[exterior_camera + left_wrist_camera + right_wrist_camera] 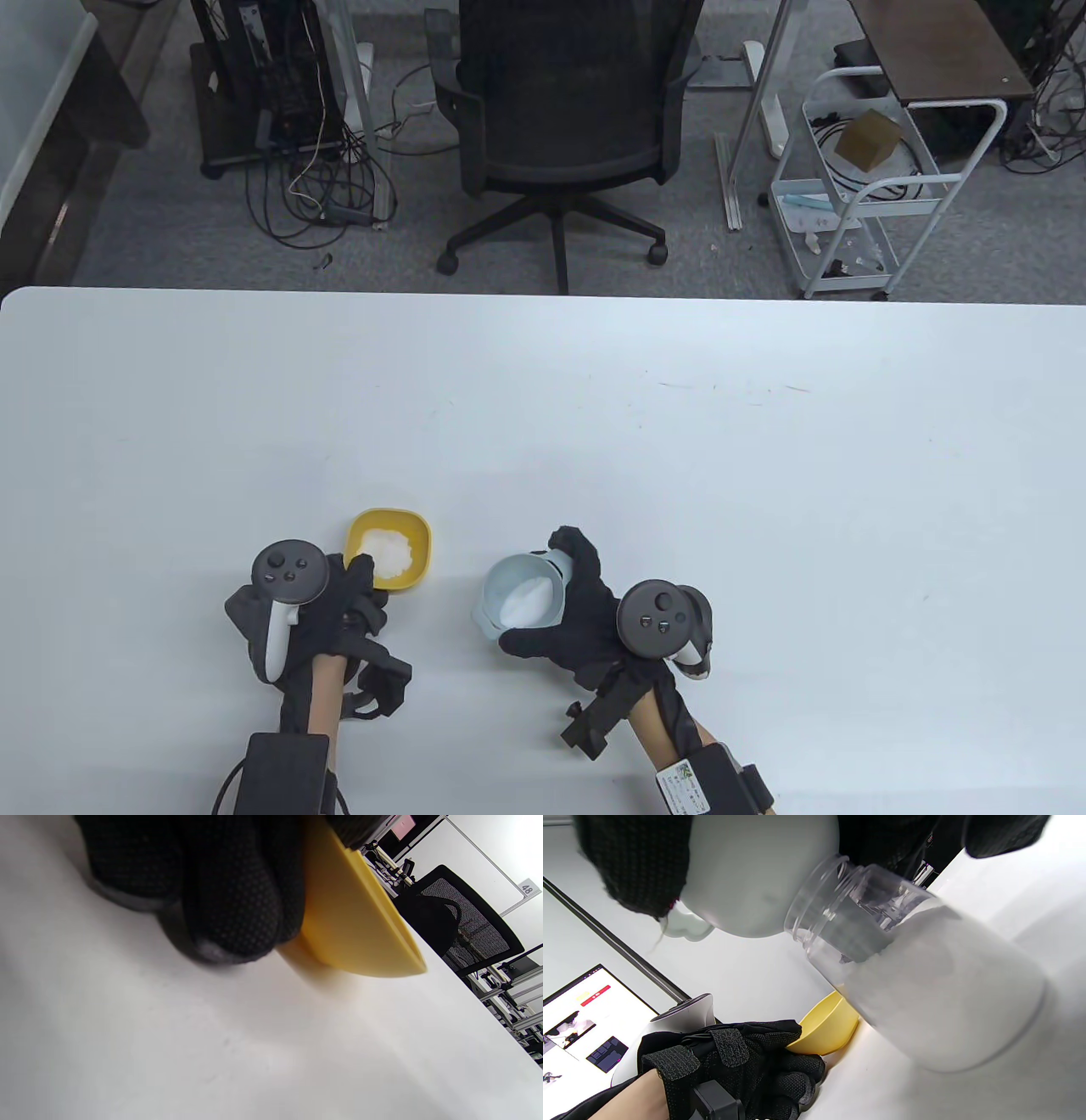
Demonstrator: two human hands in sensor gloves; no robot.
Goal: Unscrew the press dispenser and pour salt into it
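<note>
A: Item one, leftmost?
B: Left hand (pixel 339 594), its grip closed on the near rim of the yellow bowl (pixel 399 552); fingers (pixel 229 899) press against the bowl's outer wall, low against the white surface (pixel 594 407).

A: Contents of the bowl?
B: A heap of salt (pixel 386 548). The bowl stands on the surface.

A: Next, to the right of the bowl?
B: A pale blue funnel (pixel 524 590), near the bowl, not touching it. More salt lies inside it.

A: What holds it?
B: Right hand (pixel 577 611), grip wrapped around the funnel's far and right side.

A: And under the funnel?
B: A clear jar (pixel 925 984), hidden in the table view. In the right wrist view the funnel sits in its threaded neck, and salt fills most of it.

A: The jar's screw top?
B: Cannot tell; not seen.
</note>
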